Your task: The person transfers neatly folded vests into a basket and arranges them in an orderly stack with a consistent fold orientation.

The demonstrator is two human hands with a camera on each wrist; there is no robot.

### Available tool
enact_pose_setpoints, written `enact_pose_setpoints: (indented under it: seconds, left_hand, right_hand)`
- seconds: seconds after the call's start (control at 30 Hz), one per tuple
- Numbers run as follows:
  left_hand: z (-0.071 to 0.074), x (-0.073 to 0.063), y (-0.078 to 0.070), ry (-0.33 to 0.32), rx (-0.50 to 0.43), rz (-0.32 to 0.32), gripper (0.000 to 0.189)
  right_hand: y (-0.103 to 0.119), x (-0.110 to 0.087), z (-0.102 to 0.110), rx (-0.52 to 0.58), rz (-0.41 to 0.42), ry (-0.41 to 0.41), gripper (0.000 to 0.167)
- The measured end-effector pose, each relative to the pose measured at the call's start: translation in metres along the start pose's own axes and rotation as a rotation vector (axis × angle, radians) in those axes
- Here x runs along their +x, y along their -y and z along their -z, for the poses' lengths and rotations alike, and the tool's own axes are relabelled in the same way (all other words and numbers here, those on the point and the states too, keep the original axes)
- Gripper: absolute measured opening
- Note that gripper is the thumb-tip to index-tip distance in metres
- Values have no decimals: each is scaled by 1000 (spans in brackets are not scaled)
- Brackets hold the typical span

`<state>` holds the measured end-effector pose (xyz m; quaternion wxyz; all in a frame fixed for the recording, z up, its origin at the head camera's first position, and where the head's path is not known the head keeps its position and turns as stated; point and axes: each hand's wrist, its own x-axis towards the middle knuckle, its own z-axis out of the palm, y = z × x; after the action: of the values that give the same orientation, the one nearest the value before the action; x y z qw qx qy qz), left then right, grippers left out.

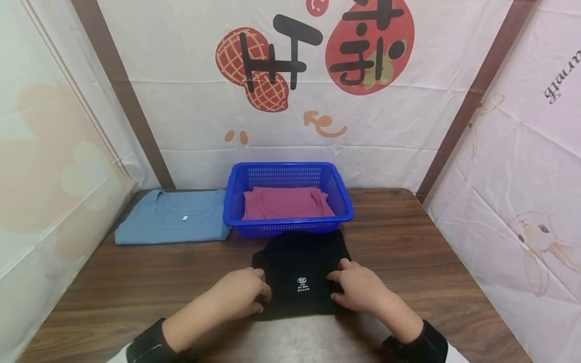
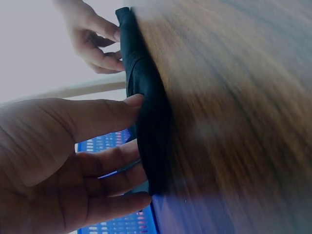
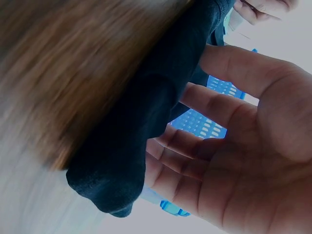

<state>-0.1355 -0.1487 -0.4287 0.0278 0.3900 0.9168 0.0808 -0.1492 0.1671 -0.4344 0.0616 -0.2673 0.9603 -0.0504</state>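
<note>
A folded black T-shirt [image 1: 301,269] with a small white label print lies flat on the wooden table, just in front of the blue basket. At its left edge rests the left hand [image 1: 247,292]; in the left wrist view its thumb [image 2: 109,114] touches the black cloth, the other fingers loosely extended along the side. The right hand [image 1: 358,285] touches the shirt's right side from above. Its fingers [image 3: 209,102] are spread and slightly bent against the fabric in the right wrist view. Neither hand curls round the cloth.
Behind the shirt stands a blue plastic basket [image 1: 290,227] with a folded pink garment [image 1: 288,201] inside. Left of it lies a folded blue-grey T-shirt [image 1: 186,222]. Printed fabric walls [image 1: 190,101] enclose the table [image 1: 399,242] at the back and both sides.
</note>
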Motion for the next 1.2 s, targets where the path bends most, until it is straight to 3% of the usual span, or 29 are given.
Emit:
enact_pose_setpoints:
  seconds: [0.7, 1.2]
  left_hand:
    - [-1, -4, 2, 8, -13, 36, 16]
    - [5, -19, 9, -8, -9, 55, 19]
  right_hand:
    - [5, 6, 1, -12, 10, 4, 40]
    - [22, 15, 4, -13, 33, 17, 43]
